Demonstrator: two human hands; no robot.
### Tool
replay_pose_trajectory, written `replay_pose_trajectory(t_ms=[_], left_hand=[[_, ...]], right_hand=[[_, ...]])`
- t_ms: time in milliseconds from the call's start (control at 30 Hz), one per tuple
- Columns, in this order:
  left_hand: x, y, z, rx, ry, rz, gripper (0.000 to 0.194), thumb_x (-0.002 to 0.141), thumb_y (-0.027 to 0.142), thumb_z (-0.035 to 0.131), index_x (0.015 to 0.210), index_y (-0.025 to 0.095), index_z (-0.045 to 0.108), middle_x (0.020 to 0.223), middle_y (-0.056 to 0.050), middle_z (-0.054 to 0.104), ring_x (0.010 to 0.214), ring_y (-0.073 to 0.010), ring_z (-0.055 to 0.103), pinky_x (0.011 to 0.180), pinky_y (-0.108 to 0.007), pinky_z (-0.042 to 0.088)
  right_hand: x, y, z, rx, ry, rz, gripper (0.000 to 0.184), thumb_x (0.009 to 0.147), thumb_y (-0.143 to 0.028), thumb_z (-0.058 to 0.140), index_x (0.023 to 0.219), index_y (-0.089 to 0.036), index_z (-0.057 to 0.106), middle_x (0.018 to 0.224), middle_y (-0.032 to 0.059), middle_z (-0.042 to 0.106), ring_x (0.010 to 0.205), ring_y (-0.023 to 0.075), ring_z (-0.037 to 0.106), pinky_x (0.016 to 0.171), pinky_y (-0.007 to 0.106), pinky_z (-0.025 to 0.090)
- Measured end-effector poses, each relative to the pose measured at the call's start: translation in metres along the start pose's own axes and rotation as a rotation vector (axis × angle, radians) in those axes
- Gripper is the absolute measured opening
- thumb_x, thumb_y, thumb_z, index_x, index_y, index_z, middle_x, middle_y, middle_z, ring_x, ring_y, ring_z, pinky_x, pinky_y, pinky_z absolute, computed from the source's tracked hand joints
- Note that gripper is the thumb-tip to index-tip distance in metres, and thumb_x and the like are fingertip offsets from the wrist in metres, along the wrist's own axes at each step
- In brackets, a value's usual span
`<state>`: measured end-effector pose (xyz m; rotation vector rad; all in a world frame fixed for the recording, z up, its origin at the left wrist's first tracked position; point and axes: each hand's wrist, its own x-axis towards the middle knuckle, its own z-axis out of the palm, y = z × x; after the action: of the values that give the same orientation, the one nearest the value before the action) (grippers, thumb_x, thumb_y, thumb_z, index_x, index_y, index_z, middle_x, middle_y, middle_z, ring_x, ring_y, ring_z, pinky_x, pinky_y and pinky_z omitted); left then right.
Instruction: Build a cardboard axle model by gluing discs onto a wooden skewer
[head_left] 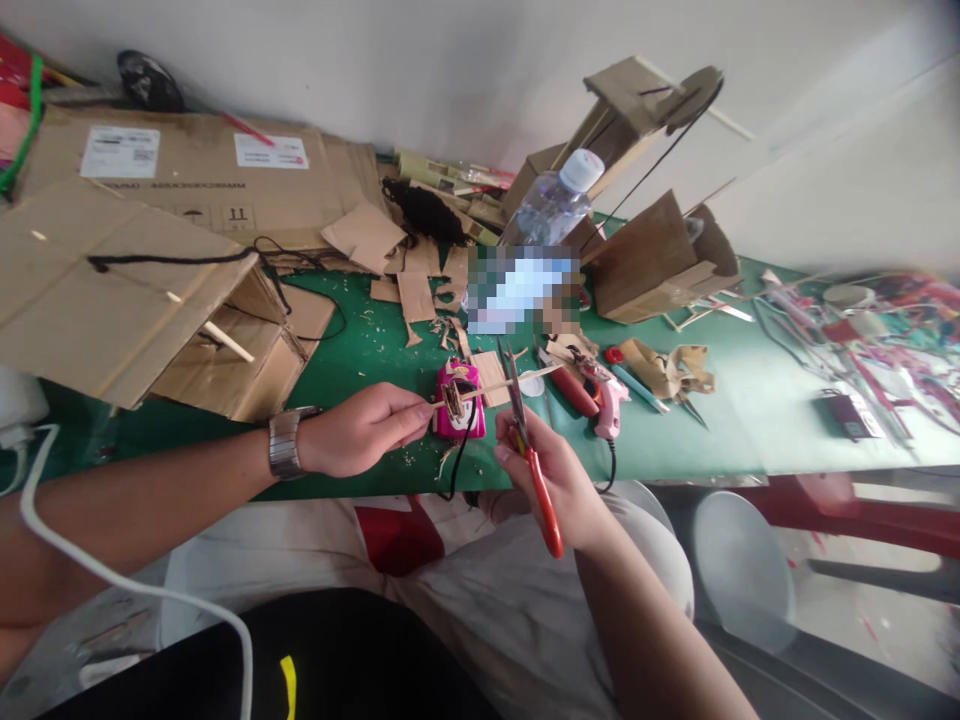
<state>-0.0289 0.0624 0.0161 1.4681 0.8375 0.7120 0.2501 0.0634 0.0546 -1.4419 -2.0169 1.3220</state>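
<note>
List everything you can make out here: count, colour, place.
Scissors: one, red-handled, in right hand
Stick: one, pale, at the scissors blades
Small device: one, magenta, beneath stick
Glue gun: one, pink, right of scissors
Bottle: one, clear, white-capped, table's far side
Labelled carton: one, brown, upper left
Cardboard structures: at least two, brown, left and right
Cardboard scraps: many, brown, mid-table
Dark bundle: one, black, left of bottle
Table: one, green, under the work
Thick cable: one, white, lower left
Clutter: uncountable, mixed colours, far right, blurred
Slim tool: one, teal, right of glue gun
Watch: one, silver, left wrist
Left hand: one, bare, holding stick
Right hand: one, bare, on scissors
</note>
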Motion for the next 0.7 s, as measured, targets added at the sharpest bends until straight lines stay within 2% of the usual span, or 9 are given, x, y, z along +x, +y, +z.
replay_pose_trajectory(t_ms=[167,267,367,467,600,700], left_hand=[[0.001,0.005,-0.002,0.031,0.151,0.003,0.043,0.111,0.044,0.052,0.078,0.018,0.063,0.063,0.004,0.045,0.057,-0.0111,0.037,0.053,-0.025,0.029],[0.001,0.005,-0.003,0.053,0.157,0.017,0.041,0.111,0.042,0.053,0.081,0.017,0.068,0.061,0.005,0.043,0.056,-0.0109,0.036,0.053,-0.025,0.027],[0.001,0.000,-0.002,-0.001,0.174,0.048,0.038,0.112,0.042,0.052,0.090,0.017,0.069,0.062,0.006,0.043,0.056,-0.0109,0.034,0.052,-0.025,0.028],[0.001,-0.008,0.000,-0.103,0.251,0.107,0.032,0.113,0.041,0.049,0.097,0.018,0.065,0.062,0.007,0.040,0.055,-0.0114,0.033,0.052,-0.026,0.029],[0.003,-0.014,0.000,-0.173,0.300,0.175,0.032,0.114,0.041,0.046,0.095,0.020,0.060,0.062,0.008,0.037,0.054,-0.0117,0.031,0.051,-0.026,0.027],[0.003,-0.016,0.000,-0.165,0.299,0.165,0.033,0.113,0.043,0.048,0.092,0.020,0.060,0.063,0.008,0.037,0.055,-0.0117,0.031,0.051,-0.026,0.027]], right_hand=[[-0.001,0.009,-0.003,0.038,0.024,0.032,0.021,0.105,-0.039,0.062,0.095,-0.027,0.048,0.078,-0.0047,0.051,0.065,0.0150,0.045,0.060,0.029,0.040],[-0.001,0.009,-0.004,0.040,0.006,0.024,0.020,0.106,-0.042,0.062,0.098,-0.027,0.052,0.080,-0.0041,0.053,0.066,0.0149,0.046,0.061,0.029,0.041],[-0.001,0.006,-0.005,0.014,0.010,-0.005,0.020,0.106,-0.045,0.062,0.109,-0.026,0.059,0.082,-0.0036,0.056,0.069,0.0159,0.051,0.065,0.030,0.045],[0.001,0.008,-0.013,-0.013,0.082,0.007,0.030,0.102,-0.049,0.069,0.120,-0.027,0.061,0.081,-0.0041,0.060,0.067,0.0165,0.056,0.065,0.030,0.047],[0.007,0.021,-0.038,-0.294,0.242,0.078,0.040,0.093,-0.055,0.078,0.119,-0.027,0.066,0.083,0.0001,0.071,0.070,0.0206,0.064,0.070,0.033,0.052],[0.009,0.034,-0.057,-0.517,0.223,0.098,0.032,0.095,-0.057,0.075,0.105,-0.028,0.070,0.076,0.0005,0.069,0.068,0.0223,0.062,0.069,0.034,0.052]])
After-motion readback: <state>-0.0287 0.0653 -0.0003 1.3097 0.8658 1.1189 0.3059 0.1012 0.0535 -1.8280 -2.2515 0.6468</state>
